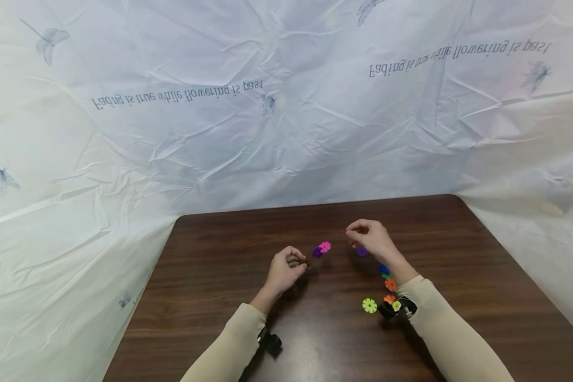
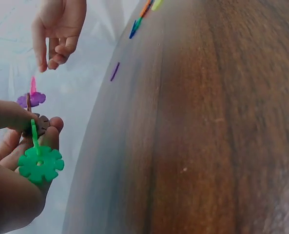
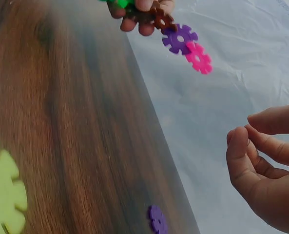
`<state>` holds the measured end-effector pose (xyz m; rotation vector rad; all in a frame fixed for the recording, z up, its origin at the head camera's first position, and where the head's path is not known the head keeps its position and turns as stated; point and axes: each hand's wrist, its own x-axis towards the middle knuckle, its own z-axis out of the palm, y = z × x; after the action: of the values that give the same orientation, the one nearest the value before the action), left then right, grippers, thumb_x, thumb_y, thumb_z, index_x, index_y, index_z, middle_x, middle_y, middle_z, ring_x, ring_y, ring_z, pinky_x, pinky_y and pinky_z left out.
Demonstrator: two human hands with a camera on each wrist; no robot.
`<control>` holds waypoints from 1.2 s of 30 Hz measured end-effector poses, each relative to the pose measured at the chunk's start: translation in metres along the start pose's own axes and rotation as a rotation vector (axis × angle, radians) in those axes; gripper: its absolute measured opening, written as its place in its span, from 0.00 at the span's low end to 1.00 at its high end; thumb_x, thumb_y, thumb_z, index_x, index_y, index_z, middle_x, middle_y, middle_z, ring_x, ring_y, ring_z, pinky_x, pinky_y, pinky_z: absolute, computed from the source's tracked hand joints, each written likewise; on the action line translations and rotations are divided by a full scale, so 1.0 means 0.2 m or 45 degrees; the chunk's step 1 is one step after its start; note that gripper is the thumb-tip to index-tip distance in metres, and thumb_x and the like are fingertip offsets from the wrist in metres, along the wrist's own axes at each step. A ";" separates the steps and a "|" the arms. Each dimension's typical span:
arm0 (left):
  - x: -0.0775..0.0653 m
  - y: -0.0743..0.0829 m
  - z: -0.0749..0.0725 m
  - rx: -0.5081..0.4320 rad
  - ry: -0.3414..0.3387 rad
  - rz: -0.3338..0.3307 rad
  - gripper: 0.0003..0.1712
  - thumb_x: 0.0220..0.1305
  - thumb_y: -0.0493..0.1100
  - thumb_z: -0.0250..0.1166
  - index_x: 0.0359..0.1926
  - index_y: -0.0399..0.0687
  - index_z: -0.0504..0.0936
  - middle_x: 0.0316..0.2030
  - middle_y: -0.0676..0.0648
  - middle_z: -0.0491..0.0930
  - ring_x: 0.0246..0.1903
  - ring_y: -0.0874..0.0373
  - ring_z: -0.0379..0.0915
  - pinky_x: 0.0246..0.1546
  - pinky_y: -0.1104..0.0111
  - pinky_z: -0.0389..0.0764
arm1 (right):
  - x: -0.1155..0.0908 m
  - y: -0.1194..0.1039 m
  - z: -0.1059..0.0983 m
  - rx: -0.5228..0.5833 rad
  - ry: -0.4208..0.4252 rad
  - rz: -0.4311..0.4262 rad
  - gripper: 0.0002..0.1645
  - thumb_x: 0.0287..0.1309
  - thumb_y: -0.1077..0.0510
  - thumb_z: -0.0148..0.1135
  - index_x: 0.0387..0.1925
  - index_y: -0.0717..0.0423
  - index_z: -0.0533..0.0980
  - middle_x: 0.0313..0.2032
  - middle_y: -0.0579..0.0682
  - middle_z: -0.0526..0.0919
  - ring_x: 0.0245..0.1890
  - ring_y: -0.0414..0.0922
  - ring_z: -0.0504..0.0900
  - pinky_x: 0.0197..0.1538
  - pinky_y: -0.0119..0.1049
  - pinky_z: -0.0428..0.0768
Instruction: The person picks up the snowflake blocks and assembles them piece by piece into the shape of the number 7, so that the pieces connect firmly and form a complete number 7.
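My left hand [image 1: 283,271] pinches a chain of interlocking notched plastic discs above the table. Its brown discs [image 2: 42,125] are between thumb and fingers. On the near end hangs a green disc [image 2: 41,164], and from the far end a purple disc [image 3: 180,39] and a pink disc [image 3: 199,58] stick out toward the right. My right hand [image 1: 371,239] hovers to the right of the chain, apart from it. Its fingers are loosely bent, with nothing seen between the fingertips. Below it, a loose purple disc [image 1: 361,251] lies on the table.
Near my right forearm lie a blue disc [image 1: 384,269], an orange disc [image 1: 390,285] and a yellow-green disc [image 1: 370,305], with another orange disc partly hidden by the wrist camera. The dark wooden table [image 1: 210,318] meets a white printed sheet [image 1: 315,132] at its back and sides.
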<state>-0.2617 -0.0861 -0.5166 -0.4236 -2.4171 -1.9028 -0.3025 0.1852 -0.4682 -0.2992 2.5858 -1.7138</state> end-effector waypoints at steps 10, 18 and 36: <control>0.00 0.01 0.01 0.037 -0.124 0.011 0.27 0.56 0.22 0.59 0.58 0.40 0.78 0.47 0.36 0.83 0.42 0.45 0.84 0.34 0.72 0.79 | 0.00 0.05 -0.04 -0.129 0.023 -0.005 0.14 0.65 0.55 0.61 0.45 0.62 0.80 0.34 0.57 0.83 0.30 0.49 0.83 0.40 0.55 0.82; 0.00 0.02 0.01 0.115 -0.183 0.018 0.26 0.55 0.21 0.59 0.57 0.36 0.78 0.47 0.36 0.80 0.35 0.49 0.84 0.33 0.71 0.81 | -0.01 0.09 -0.07 -0.177 0.017 0.022 0.15 0.65 0.55 0.61 0.48 0.61 0.79 0.37 0.58 0.83 0.33 0.53 0.84 0.40 0.53 0.82; 0.01 0.05 0.03 0.139 -0.073 -0.033 0.11 0.66 0.45 0.65 0.42 0.42 0.84 0.30 0.44 0.82 0.26 0.52 0.82 0.22 0.72 0.73 | 0.04 0.22 -0.08 -0.492 -0.020 0.127 0.20 0.60 0.55 0.65 0.51 0.62 0.78 0.42 0.58 0.81 0.37 0.49 0.79 0.37 0.41 0.77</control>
<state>-0.2601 -0.0771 -0.5084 -0.4492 -2.5602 -1.7811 -0.3195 0.2155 -0.5021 -0.1842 2.8512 -1.1682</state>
